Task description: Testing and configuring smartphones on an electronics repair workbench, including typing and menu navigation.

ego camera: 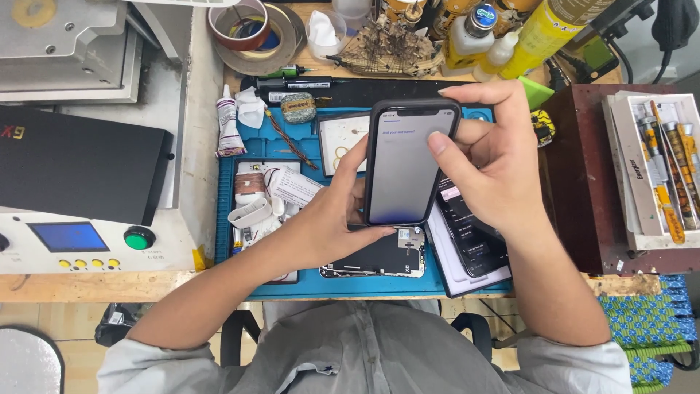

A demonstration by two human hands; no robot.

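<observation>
Clearly both hands share the phone (pixel 405 164), raised above the blue mat (pixel 226 219): the left hand (pixel 332 219) cups its lower edge, the right hand (pixel 496 164) wraps the top corner with its thumb (pixel 446 149) on the lit screen. A steady left grip and light thumb taps look wisest, since an opened phone (pixel 379 257) lies on the mat just below.

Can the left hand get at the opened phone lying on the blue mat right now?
Probably not as things stand: the left hand is gripping the lit phone together with the right hand. The opened phone lies uncovered right beneath it on the blue mat, so position isn't the obstacle.
</observation>
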